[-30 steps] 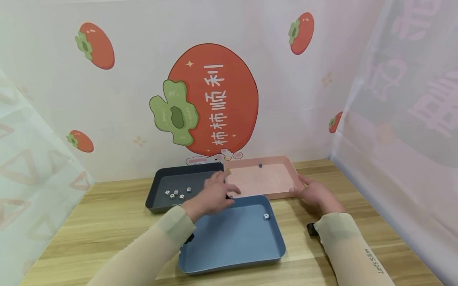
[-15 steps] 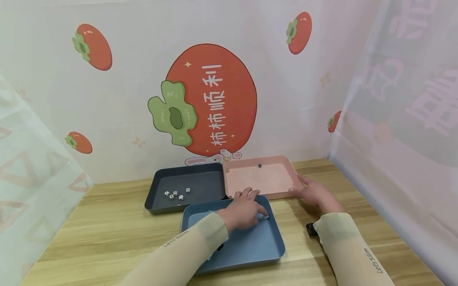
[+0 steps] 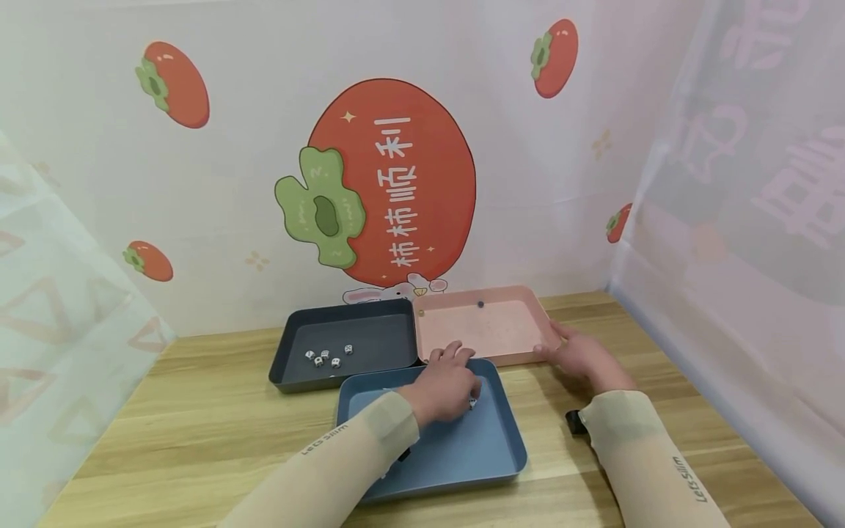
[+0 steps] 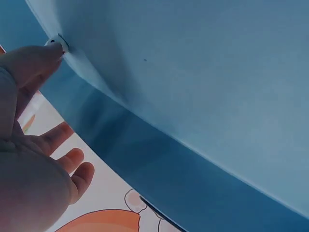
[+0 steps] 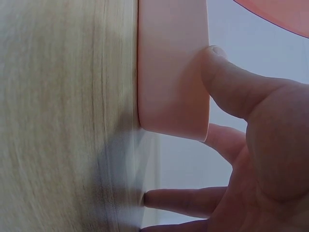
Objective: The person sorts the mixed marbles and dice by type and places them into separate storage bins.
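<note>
My left hand (image 3: 444, 387) reaches over the blue tray (image 3: 462, 462) and pinches a white die (image 3: 472, 402) between thumb and forefinger. In the left wrist view the die (image 4: 58, 43) shows at the fingertips, close to the tray's inner wall; the other fingers are spread beyond the rim. My right hand (image 3: 584, 361) grips the near right corner of the pink tray (image 3: 485, 334). Its thumb lies on the tray's rim in the right wrist view, a finger goes behind the corner, and the other fingers reach toward the table.
A dark grey tray (image 3: 389, 334) with several white dice (image 3: 319, 361) stands left of the pink one. The pink tray holds a dark blue bead-like piece (image 3: 480, 304) and a small yellowish piece (image 3: 421, 313). A patterned cloth (image 3: 528, 183) hangs behind the wooden table (image 3: 198, 411).
My left hand has moved right from between the back trays to the blue tray, taken hold of the die and drawn it slightly left. The right hand has stayed put.
</note>
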`<state>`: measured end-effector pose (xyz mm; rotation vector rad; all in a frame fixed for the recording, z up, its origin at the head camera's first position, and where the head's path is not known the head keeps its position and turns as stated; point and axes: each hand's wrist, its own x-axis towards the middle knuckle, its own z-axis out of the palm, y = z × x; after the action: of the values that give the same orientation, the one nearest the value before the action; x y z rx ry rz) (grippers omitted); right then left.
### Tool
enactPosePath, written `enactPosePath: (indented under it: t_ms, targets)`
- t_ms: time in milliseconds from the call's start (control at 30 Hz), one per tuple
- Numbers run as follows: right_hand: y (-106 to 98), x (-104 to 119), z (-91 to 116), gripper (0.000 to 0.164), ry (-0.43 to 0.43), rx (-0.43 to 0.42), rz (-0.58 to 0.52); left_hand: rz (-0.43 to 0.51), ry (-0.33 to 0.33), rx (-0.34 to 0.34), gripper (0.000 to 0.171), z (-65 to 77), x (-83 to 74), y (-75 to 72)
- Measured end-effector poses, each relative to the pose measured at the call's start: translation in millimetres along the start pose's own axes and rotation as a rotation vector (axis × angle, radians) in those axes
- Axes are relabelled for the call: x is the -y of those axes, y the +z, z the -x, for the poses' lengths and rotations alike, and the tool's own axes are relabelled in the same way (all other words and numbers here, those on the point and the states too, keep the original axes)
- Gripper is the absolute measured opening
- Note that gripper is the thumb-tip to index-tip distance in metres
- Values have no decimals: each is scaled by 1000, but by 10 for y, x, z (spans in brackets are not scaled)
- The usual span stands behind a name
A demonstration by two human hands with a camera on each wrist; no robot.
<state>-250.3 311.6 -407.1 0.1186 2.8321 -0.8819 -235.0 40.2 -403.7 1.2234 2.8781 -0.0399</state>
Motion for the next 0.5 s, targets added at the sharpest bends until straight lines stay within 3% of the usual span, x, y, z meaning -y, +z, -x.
enactPosePath:
  t_ms: [167,267,367,500]
  targets:
    - [-3,5,-3,89,-6,0,14,-45,-21,-10,13,26,45,-20]
    - [-5,6,-13,90,-3,2,15,-28,-1,-15,15,39,68,-14]
    - [-11,4,-25,90,-5,3,27,-38,25,-14,7,48,79,-16]
    - [-18,2,-30,89,-13,3,38,-75,25,-11,14,68,80,-40]
